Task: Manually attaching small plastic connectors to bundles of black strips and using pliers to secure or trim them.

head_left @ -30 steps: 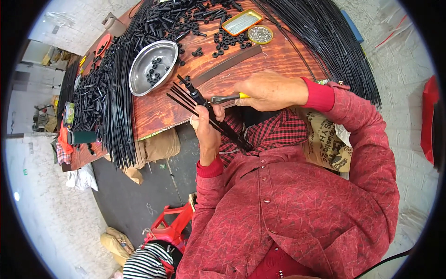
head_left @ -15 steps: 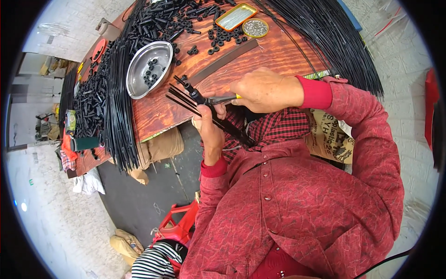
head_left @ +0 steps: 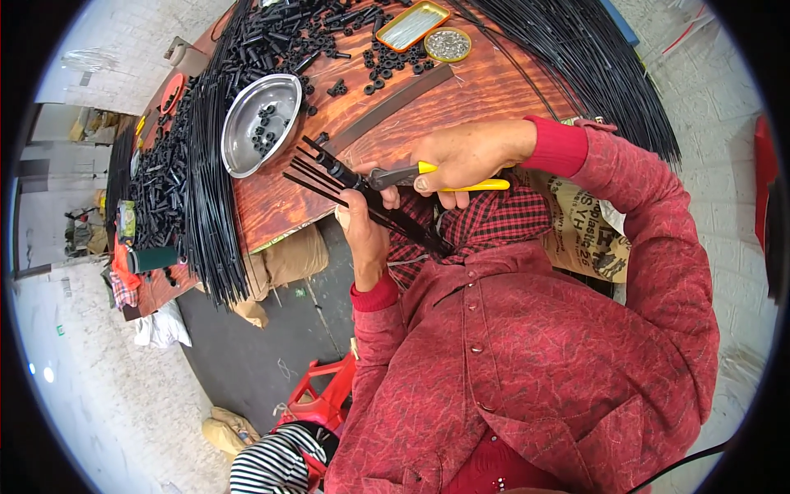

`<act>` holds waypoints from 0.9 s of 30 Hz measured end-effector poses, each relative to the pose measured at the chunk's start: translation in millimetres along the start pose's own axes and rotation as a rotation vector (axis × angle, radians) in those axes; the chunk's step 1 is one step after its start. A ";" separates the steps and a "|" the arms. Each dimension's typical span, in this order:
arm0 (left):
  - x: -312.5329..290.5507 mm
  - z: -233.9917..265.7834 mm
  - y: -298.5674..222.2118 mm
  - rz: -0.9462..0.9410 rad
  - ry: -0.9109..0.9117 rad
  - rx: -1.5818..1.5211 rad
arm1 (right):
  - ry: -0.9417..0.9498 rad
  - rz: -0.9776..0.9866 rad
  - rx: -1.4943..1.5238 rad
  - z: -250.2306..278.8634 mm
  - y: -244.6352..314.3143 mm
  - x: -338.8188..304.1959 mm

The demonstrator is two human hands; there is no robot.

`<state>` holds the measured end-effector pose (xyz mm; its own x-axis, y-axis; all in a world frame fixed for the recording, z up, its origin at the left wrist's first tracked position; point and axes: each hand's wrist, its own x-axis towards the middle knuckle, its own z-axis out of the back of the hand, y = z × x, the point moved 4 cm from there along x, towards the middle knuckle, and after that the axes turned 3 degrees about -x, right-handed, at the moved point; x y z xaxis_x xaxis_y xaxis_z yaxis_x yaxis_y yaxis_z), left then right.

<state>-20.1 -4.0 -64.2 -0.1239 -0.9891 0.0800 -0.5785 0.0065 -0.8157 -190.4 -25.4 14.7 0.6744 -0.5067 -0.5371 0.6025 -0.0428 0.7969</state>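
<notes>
My left hand [head_left: 366, 235] is closed around several thin black rods [head_left: 311, 181], held over my lap at the table's near edge. A thicker black tubular fitting [head_left: 333, 167] sits at the top of the bundle. My right hand [head_left: 471, 155] grips pliers [head_left: 485, 185] with yellow handles, one handle sticking out below the fingers. Their dark head [head_left: 390, 178] is at the fitting, beside my left fingers. Whether the jaws bite on it, I cannot tell. The bundle's lower ends run down against my checked apron.
On the wooden table [head_left: 271, 206] are a metal bowl [head_left: 235, 156] with small black rings, a brown bar [head_left: 395, 105], a yellow-rimmed tray [head_left: 445, 15] and a round dish [head_left: 470, 48] of small metal parts. Long black rods [head_left: 576, 49] lie right. A red stool [head_left: 333, 387] and another person [head_left: 276, 461] are lower left.
The pliers have turned in my right hand, so more of the yellow handles shows. My right hand has shifted slightly up, and the rod bundle slightly left.
</notes>
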 end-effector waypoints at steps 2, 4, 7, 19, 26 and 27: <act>-1.6 0.0 -1.2 0.023 -0.069 0.049 | -0.015 -0.001 -0.047 -0.2 0.8 -0.6; -2.0 -3.8 -3.2 0.024 -0.015 0.096 | -0.031 -0.001 -0.096 -0.5 0.8 -0.2; -1.3 -6.6 -3.4 -0.030 0.020 0.083 | -0.057 -0.012 -0.089 0.1 1.0 0.5; -6.4 -6.4 -18.0 0.073 0.061 0.326 | -0.057 -0.009 -0.172 -0.6 0.9 -2.7; -7.7 -8.2 -18.6 0.059 0.035 0.405 | -0.077 0.000 -0.214 -0.9 0.8 1.0; -7.9 -10.0 -17.9 0.060 0.037 0.404 | -0.073 0.006 -0.233 -1.2 1.6 0.9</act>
<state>-16.8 5.2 -44.5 -0.1804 -0.9828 0.0402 -0.2071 -0.0020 -0.9783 -188.3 -24.9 15.2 0.6503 -0.5680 -0.5044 0.6868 0.1559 0.7100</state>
